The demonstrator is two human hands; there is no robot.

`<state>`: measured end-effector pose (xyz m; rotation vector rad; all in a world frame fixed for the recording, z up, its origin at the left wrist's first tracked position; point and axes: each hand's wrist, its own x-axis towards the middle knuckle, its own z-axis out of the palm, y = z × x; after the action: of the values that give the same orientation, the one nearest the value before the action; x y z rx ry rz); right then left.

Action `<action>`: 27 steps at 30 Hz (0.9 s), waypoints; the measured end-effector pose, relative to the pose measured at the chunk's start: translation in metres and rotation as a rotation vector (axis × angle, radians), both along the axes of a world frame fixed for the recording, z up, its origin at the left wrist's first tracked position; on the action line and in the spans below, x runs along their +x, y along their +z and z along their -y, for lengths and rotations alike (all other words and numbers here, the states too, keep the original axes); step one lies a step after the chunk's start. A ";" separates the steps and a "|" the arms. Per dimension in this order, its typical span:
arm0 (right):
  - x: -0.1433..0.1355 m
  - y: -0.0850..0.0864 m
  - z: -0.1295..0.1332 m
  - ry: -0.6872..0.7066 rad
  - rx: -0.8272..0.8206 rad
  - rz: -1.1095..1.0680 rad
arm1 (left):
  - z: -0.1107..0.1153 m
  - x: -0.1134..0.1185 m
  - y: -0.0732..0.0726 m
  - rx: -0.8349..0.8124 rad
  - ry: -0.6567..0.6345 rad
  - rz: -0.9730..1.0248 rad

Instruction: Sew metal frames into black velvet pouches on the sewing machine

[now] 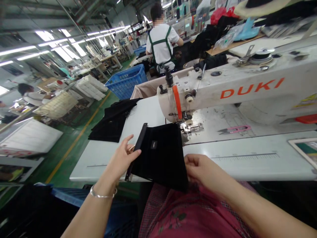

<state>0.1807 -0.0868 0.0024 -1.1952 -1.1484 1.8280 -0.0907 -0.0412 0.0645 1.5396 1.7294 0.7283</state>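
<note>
Your red garment [178, 215] lies six o'clock from black cloth [165, 162]; left hand [122, 158] clasps its nine-o'clock strip [141, 137], right hand [201, 168] pinches its four-o'clock edge.

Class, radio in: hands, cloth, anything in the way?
Left hand on dark bar, left edge of black cloth; right hand holding right edge. Label faces up. Pink-handled snips on machine bed, apart from cloth, likely not in the way.
</note>
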 end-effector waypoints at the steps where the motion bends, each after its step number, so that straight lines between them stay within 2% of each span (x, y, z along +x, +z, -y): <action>1: 0.002 -0.004 0.012 0.025 0.018 0.051 | 0.009 0.001 -0.001 0.146 -0.026 -0.216; 2: 0.004 -0.008 0.023 0.047 0.040 0.110 | 0.019 0.006 -0.001 0.274 -0.094 -0.391; 3: 0.005 -0.013 0.033 0.066 0.062 0.168 | 0.031 0.014 -0.003 0.363 -0.217 -0.507; 6: 0.007 -0.026 0.055 0.081 0.101 0.252 | 0.067 0.050 -0.010 0.412 -0.761 -0.580; 8: 0.005 -0.034 0.062 0.075 0.104 0.219 | 0.082 0.071 -0.020 0.476 -0.952 -0.610; 9: 0.005 -0.037 0.064 0.068 0.100 0.189 | 0.087 0.076 -0.027 0.510 -0.985 -0.623; 12: 0.004 -0.041 0.068 0.046 0.073 0.106 | 0.090 0.078 -0.046 0.550 -0.961 -0.595; 15: 0.005 -0.041 0.070 0.026 0.048 0.080 | 0.090 0.070 -0.058 0.543 -0.892 -0.516; 19: 0.004 -0.040 0.071 0.012 0.023 0.053 | 0.096 0.069 -0.062 0.598 -0.794 -0.439; 27: 0.005 -0.032 0.069 0.016 -0.048 0.022 | 0.098 0.075 -0.070 0.647 -0.812 -0.404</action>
<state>0.1852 -0.1554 -0.0299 -1.2392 -1.1350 1.8678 -0.0161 -0.1388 -0.0052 2.7365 0.9444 0.5782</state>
